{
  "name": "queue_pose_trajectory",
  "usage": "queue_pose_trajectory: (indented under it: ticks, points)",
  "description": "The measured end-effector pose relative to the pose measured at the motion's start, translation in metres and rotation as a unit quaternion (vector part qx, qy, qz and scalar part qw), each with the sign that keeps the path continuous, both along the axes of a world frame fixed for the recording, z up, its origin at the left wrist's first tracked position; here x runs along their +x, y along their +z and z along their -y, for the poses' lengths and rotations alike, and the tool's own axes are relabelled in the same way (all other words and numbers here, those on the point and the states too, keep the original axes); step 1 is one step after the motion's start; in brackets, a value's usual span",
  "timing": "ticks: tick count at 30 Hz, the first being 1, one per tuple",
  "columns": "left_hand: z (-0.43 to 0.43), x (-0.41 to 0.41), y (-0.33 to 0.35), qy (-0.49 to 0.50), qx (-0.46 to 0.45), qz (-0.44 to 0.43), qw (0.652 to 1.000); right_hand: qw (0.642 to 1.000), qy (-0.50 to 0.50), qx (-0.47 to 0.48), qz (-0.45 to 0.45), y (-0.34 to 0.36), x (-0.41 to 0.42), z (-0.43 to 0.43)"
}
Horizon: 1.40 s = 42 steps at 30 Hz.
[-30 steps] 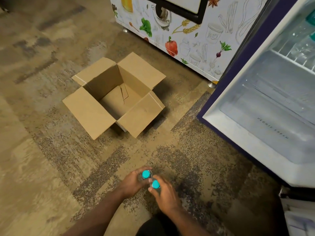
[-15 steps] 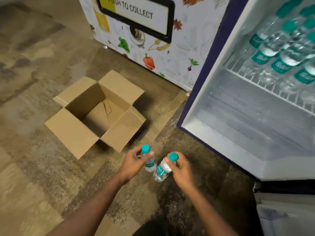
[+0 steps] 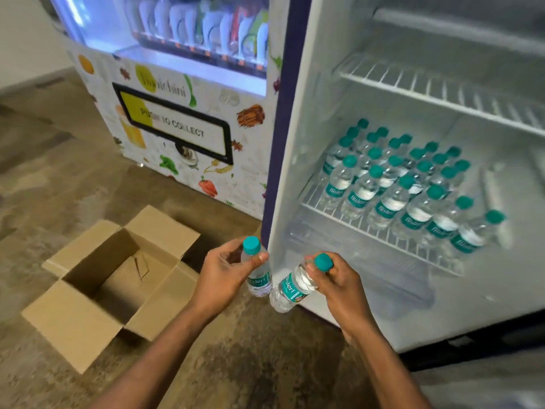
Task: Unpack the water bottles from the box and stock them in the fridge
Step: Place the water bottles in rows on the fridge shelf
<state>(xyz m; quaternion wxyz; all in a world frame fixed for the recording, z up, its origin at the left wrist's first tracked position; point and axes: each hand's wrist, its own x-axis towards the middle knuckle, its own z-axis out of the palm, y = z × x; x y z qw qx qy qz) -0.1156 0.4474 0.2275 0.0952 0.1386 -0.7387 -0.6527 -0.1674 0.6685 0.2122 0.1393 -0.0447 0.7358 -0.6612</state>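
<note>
My left hand (image 3: 225, 274) grips a small clear water bottle (image 3: 259, 276) with a teal cap, held nearly upright. My right hand (image 3: 334, 286) holds a second bottle (image 3: 290, 289) by its neck, tilted with the base pointing down-left. Both bottles hang in front of the open fridge's (image 3: 295, 143) lower left corner. Several matching bottles (image 3: 392, 184) stand in rows on the fridge's wire shelf (image 3: 324, 214). The open cardboard box (image 3: 79, 326) sits on the floor at the left, and nothing shows inside it.
A vending machine (image 3: 177, 119) with a "push to collect" flap stands behind the box, against the fridge's left side. An upper wire shelf (image 3: 442, 90) in the fridge holds nothing. Mottled brown carpet (image 3: 44, 178) surrounds the box.
Both hands have lifted the two bottles from the floor up toward the fridge. My view has risen, and the stocked shelf and vending machine now show.
</note>
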Motion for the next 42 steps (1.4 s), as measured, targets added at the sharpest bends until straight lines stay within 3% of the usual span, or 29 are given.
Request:
queue_pose_trajectory:
  ticks: [4, 9, 16, 23, 32, 42]
  points:
    - [-0.024, -0.022, 0.052, -0.021, -0.051, -0.058, 0.997, 0.999, -0.032, -0.012, -0.039, 0.04, -0.015, -0.026]
    - [-0.048, -0.052, 0.122, -0.005, -0.199, -0.101, 0.975, 0.988, -0.105, -0.015, -0.116, 0.082, -0.036, -0.056]
    - [-0.061, -0.101, 0.182, 0.031, -0.199, -0.179, 0.963, 0.935, -0.263, -0.01, -0.239, 0.13, -0.065, -0.095]
    - [-0.065, -0.143, 0.195, 0.046, -0.246, -0.242, 0.938, 0.877, -0.387, -0.009, -0.285, 0.15, -0.107, -0.128]
    - [-0.071, -0.166, 0.181, 0.075, -0.328, -0.352, 0.874, 0.824, -0.508, -0.138, -0.208, 0.149, -0.165, -0.155]
    - [-0.061, -0.185, 0.155, 0.086, -0.427, -0.364, 0.823, 0.768, -0.578, -0.215, -0.175, 0.145, -0.224, -0.169]
